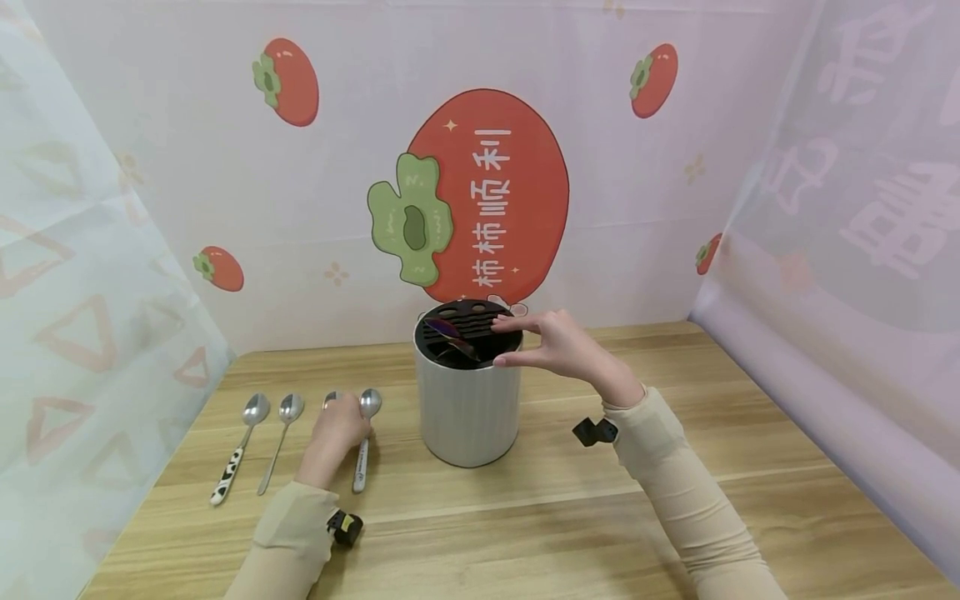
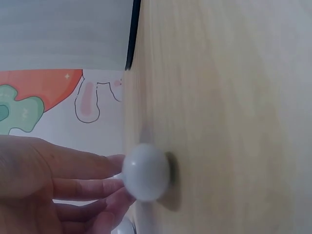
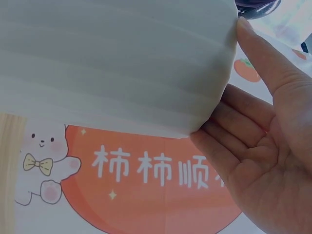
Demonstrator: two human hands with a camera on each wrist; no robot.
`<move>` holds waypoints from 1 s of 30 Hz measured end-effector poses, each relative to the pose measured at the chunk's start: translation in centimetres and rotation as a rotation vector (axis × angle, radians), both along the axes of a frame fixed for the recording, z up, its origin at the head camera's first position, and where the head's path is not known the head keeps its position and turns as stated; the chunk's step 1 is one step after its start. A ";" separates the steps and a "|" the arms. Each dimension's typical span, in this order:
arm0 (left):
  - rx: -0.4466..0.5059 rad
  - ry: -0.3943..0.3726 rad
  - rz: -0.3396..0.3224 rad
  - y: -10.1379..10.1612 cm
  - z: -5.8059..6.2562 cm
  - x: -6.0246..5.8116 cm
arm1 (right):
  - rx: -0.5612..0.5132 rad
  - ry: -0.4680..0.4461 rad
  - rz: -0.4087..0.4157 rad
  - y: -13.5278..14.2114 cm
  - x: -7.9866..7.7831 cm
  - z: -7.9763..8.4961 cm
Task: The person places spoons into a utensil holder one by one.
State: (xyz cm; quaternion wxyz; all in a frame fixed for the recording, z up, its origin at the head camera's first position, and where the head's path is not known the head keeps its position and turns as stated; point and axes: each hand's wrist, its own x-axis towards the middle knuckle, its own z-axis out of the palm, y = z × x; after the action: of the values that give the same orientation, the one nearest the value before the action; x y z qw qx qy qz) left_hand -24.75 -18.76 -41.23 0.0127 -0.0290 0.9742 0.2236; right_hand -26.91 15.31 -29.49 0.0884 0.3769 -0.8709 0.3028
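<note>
Counting four spoons (image 1: 291,407) on one table (image 1: 525,533), adding one utensil holder (image 1: 468,417), two hands (image 1: 558,343), two wrist cameras (image 1: 596,432), spotting five printed persimmons (image 1: 517,183)!

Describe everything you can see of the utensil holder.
The utensil holder is an upright cylinder with a pale, faintly streaked wall and a black, plastic-looking top with slots and round holes. It stands on the wooden table, right of the spoons. A dark, shiny utensil leans in its top. The right hand seems to touch its right rim.
</note>
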 end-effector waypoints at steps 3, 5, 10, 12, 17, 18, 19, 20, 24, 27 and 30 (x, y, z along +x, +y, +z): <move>0.001 -0.001 -0.004 0.0 0.0 0.0 | -0.001 -0.003 0.002 0.0 0.0 0.1; 0.006 -0.002 -0.004 0.0 0.0 -0.1 | -0.001 -0.002 0.005 0.0 0.0 0.1; -0.005 0.003 -0.005 -0.1 -0.2 -0.1 | -0.001 0.005 0.011 0.0 0.0 0.0; -0.018 0.010 -0.007 -0.1 -0.2 -0.2 | -0.002 0.007 0.016 -0.1 0.0 0.0; -0.025 0.014 -0.005 -0.1 -0.1 -0.4 | -0.007 0.006 0.008 -0.1 0.0 0.0; -0.023 0.013 -0.004 -0.1 -0.1 -0.5 | -0.005 0.007 0.005 0.0 0.0 0.0; -0.017 0.010 -0.001 -0.2 -0.1 -0.5 | -0.005 0.007 0.003 0.0 0.0 0.0; -0.014 0.006 0.002 -0.2 -0.1 -0.5 | -0.002 0.008 -0.001 0.0 0.0 0.0; 0.000 -0.010 0.010 -0.2 -0.1 -0.5 | -0.001 0.012 0.001 0.0 0.0 0.0; 0.012 -0.026 0.012 -0.2 -0.1 -0.5 | -0.006 0.005 0.002 -0.1 0.1 0.0; 0.030 -0.043 0.013 -0.2 0.0 -0.5 | -0.011 -0.004 0.003 -0.1 0.1 0.0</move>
State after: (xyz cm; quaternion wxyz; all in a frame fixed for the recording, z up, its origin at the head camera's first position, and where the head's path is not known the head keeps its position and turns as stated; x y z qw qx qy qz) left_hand -25.20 -18.98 -41.27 0.0325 -0.0400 0.9700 0.2375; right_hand -26.86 15.22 -29.49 0.0883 0.3771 -0.8688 0.3086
